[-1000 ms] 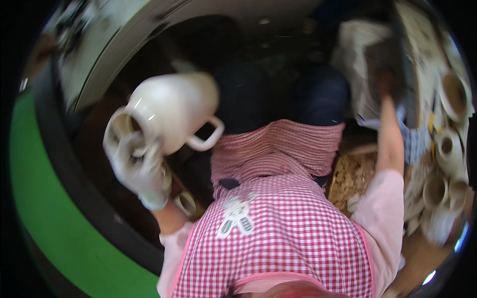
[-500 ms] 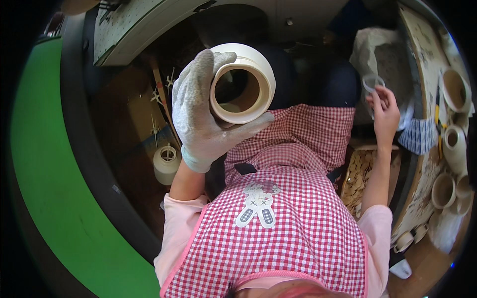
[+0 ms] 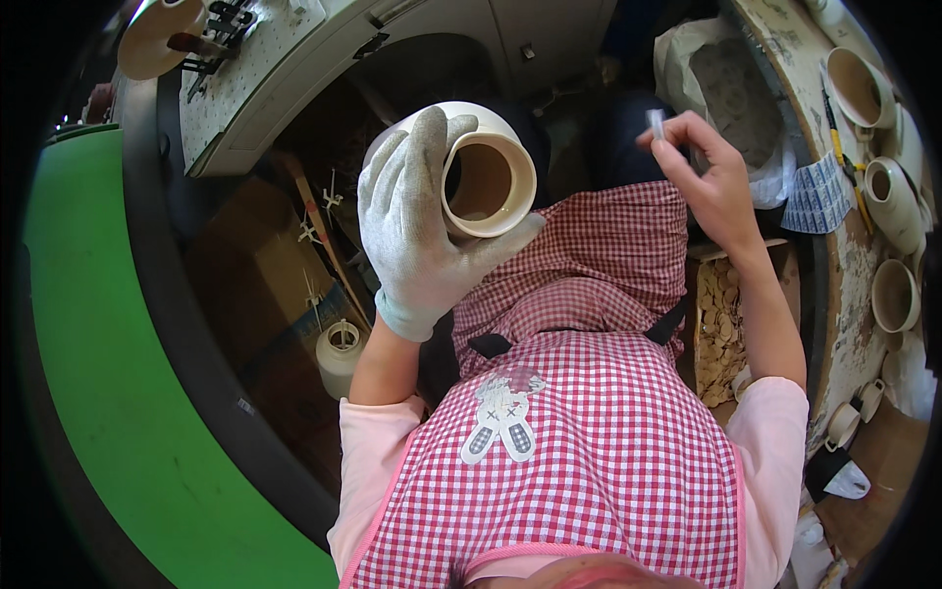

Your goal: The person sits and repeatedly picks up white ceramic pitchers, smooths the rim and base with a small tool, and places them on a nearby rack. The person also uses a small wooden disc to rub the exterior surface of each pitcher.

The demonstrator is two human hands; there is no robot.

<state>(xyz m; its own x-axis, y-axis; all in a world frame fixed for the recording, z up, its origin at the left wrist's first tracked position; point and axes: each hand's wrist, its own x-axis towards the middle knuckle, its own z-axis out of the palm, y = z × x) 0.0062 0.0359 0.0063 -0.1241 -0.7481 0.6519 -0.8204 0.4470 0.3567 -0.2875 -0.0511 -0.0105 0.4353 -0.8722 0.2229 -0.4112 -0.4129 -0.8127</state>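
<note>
The gloved left hand [image 3: 417, 231] had its fingers clamped around the cream vessel [image 3: 488, 182] — mouth uncovered (its hollow in view). Right of the vessel, the right hand [image 3: 714, 179] pinched a small clear piece [image 3: 656, 124] — unattached, apart from it.

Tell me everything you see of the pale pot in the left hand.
The creamy-white pot looks ceramic and glazed, with a rounded body and thick round rim. Its mouth, uncovered, faces the camera, showing a brownish inside. It sits in the view's upper middle, gripped by the gloved left hand, thumb below the rim. Its base is hidden.
</note>
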